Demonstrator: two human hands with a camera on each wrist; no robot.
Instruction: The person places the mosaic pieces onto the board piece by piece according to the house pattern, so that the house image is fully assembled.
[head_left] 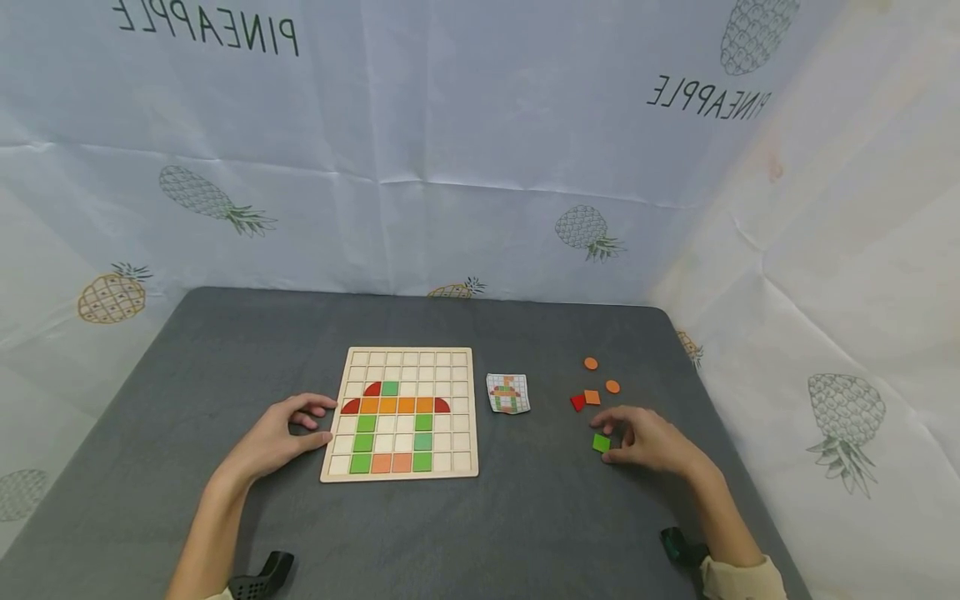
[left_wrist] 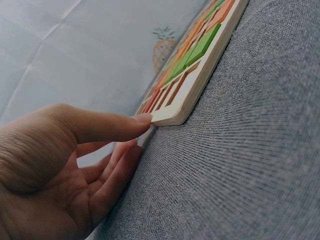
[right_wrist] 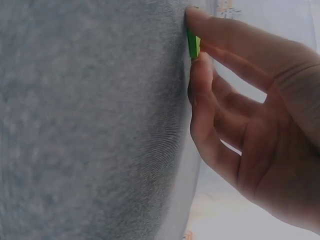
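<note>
In the head view a wooden grid board [head_left: 399, 478] lies flat, with green, orange and salmon squares and red quarter-round tiles set in its cells. My left hand [head_left: 277, 437] is at the board's left edge. The left wrist view shows its thumb [left_wrist: 135, 125] touching the frame near a corner, with the other fingers loosely bent beside it. To the right, my right hand [head_left: 654, 440] pinches a green square tile [head_left: 602, 443] between thumb and finger, low over the table. Both fingertips meet the tile's [right_wrist: 193, 45] edges in the right wrist view.
A small pattern card [head_left: 508, 394] lies right of the board. Past the right hand are two orange round tiles [head_left: 591, 363], an orange square tile [head_left: 592, 397] and a red tile [head_left: 577, 402]. The dark grey table [head_left: 510, 533] meets a pineapple-print curtain [head_left: 480, 125] behind.
</note>
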